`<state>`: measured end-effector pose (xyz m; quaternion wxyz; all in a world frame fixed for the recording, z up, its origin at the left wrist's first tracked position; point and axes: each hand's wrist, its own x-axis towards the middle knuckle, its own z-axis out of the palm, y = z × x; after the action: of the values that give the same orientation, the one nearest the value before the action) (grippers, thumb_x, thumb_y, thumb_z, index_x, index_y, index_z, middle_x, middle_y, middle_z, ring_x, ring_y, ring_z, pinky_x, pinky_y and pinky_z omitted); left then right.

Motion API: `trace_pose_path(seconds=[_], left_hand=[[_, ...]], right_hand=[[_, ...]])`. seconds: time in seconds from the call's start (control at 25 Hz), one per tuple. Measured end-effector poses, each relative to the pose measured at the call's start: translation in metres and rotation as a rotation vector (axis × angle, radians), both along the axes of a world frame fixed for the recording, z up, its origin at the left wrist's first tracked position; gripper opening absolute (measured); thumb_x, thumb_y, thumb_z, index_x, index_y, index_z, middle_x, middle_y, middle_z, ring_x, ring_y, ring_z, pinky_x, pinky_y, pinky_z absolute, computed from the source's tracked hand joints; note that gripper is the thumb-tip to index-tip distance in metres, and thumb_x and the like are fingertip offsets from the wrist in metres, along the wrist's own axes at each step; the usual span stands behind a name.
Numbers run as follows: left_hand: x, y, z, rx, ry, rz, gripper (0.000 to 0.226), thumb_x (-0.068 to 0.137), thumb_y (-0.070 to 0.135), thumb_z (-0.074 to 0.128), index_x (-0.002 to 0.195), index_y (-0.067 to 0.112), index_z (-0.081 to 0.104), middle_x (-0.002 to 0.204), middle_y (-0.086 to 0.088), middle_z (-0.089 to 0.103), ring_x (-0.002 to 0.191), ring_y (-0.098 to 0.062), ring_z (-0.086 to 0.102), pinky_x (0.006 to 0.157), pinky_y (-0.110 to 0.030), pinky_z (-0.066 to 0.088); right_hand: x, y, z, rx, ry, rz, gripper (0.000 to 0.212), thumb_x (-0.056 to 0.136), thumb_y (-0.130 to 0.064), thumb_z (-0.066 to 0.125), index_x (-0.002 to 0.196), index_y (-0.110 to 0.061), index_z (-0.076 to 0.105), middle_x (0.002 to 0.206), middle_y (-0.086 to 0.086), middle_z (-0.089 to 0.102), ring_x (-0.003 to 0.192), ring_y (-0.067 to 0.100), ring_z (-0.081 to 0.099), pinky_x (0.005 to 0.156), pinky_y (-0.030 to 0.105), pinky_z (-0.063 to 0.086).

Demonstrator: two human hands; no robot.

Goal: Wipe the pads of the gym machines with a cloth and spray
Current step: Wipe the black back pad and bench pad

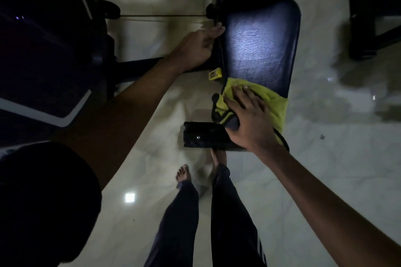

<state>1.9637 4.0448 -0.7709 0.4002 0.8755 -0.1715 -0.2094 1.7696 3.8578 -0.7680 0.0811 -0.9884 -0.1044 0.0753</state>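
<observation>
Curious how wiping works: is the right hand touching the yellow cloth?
Touching. The head view shows the right hand pressing flat on the yellow cloth on the pad.

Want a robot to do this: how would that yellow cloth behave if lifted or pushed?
The yellow cloth looks floppy and light: it bunches and drapes over the pad edge. It would likely slide easily on that glossy surface under the right hand.

Dim room, glossy marble floor (303,180)

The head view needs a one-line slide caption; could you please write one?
Right hand presses a yellow cloth on the near end of the blue pad; left hand grips its left edge.
</observation>
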Motion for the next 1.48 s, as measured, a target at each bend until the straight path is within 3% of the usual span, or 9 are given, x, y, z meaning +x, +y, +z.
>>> trace_pose_path(seconds=[0.16, 0.28, 0.6, 0.72, 0.8, 1.0, 1.32, 1.4, 1.48], left_hand=[[0.007, 0.001, 0.004, 0.084, 0.012, -0.068, 0.057, 0.094, 0.002, 0.045, 0.150, 0.008, 0.039, 0.160, -0.011, 0.029, 0.149, -0.018, 0.026, 0.117, -0.016, 0.012], [0.013, -0.003, 0.006, 0.080, 0.026, -0.074, 0.056, 0.094, 0.003, 0.047, 0.149, 0.007, 0.040, 0.160, -0.011, 0.030, 0.149, -0.018, 0.026, 0.111, -0.010, 0.013], [0.001, -0.002, -0.004, 0.080, 0.004, -0.090, 0.065, 0.088, 0.010, 0.046, 0.152, 0.010, 0.036, 0.162, -0.009, 0.026, 0.150, -0.023, 0.025, 0.123, -0.028, 0.017], [-0.010, -0.009, -0.010, 0.006, 0.006, -0.035, 0.067, 0.094, 0.015, 0.057, 0.153, 0.004, 0.030, 0.163, -0.014, 0.019, 0.151, -0.025, 0.021, 0.119, -0.023, 0.014], [-0.021, -0.017, -0.014, 0.005, 0.010, -0.022, 0.077, 0.095, 0.022, 0.063, 0.156, 0.002, 0.020, 0.164, -0.016, 0.011, 0.152, -0.025, 0.015, 0.117, -0.020, 0.012], [-0.032, -0.024, -0.027, 0.067, -0.055, -0.023, 0.106, 0.084, 0.042, 0.070, 0.157, 0.004, 0.005, 0.165, -0.018, 0.000, 0.153, -0.025, 0.008, 0.122, -0.039, 0.017], [-0.058, -0.030, -0.022, 0.021, -0.029, 0.099, 0.091, 0.091, 0.036, 0.066, 0.157, 0.003, 0.014, 0.164, -0.015, 0.019, 0.150, -0.024, 0.023, 0.117, -0.022, 0.019], [-0.074, -0.030, -0.026, -0.008, 0.058, 0.219, 0.074, 0.092, 0.039, 0.065, 0.152, 0.006, 0.036, 0.154, -0.011, 0.042, 0.140, -0.017, 0.041, 0.113, -0.024, 0.033], [-0.103, -0.028, -0.035, -0.102, 0.263, 0.436, 0.054, 0.089, 0.044, 0.069, 0.128, 0.007, 0.065, 0.121, -0.007, 0.069, 0.109, -0.009, 0.060, 0.092, -0.024, 0.043]], right_hand=[[0.030, 0.042, -0.003, -0.195, 0.024, -0.001, 0.075, 0.074, -0.034, 0.062, 0.145, -0.013, 0.050, 0.164, 0.009, 0.029, 0.149, 0.034, 0.029, 0.113, 0.051, 0.030], [0.025, 0.058, -0.008, -0.295, 0.038, -0.019, 0.078, 0.077, -0.029, 0.066, 0.148, -0.005, 0.045, 0.166, 0.010, 0.024, 0.150, 0.035, 0.024, 0.116, 0.055, 0.027], [-0.027, 0.027, -0.015, -0.257, -0.001, 0.102, 0.065, 0.073, -0.025, 0.068, 0.135, -0.010, 0.059, 0.154, 0.003, 0.046, 0.150, 0.028, 0.030, 0.116, 0.051, 0.026], [-0.005, 0.038, -0.016, -0.216, 0.020, 0.070, 0.061, 0.073, -0.028, 0.066, 0.132, -0.010, 0.061, 0.149, 0.002, 0.051, 0.150, 0.027, 0.029, 0.114, 0.050, 0.027], [-0.004, 0.039, -0.018, -0.194, -0.007, 0.065, 0.063, 0.074, -0.027, 0.067, 0.134, -0.010, 0.059, 0.149, 0.001, 0.051, 0.151, 0.027, 0.028, 0.116, 0.049, 0.026], [-0.058, -0.001, -0.014, -0.056, -0.070, 0.111, 0.068, 0.081, -0.041, 0.058, 0.144, -0.016, 0.055, 0.155, -0.002, 0.046, 0.149, 0.027, 0.035, 0.116, 0.046, 0.028], [-0.021, 0.000, -0.013, 0.136, -0.142, -0.243, 0.067, 0.074, -0.039, 0.069, 0.137, -0.021, 0.060, 0.149, -0.001, 0.054, 0.140, 0.027, 0.047, 0.111, 0.046, 0.037], [-0.030, 0.008, -0.016, 0.082, -0.124, -0.151, 0.071, 0.072, -0.039, 0.070, 0.140, -0.022, 0.057, 0.153, -0.002, 0.049, 0.142, 0.029, 0.043, 0.112, 0.047, 0.035], [-0.052, 0.003, -0.022, 0.069, -0.093, -0.009, 0.072, 0.072, -0.037, 0.074, 0.141, -0.023, 0.057, 0.157, -0.004, 0.044, 0.146, 0.027, 0.039, 0.115, 0.046, 0.032]])
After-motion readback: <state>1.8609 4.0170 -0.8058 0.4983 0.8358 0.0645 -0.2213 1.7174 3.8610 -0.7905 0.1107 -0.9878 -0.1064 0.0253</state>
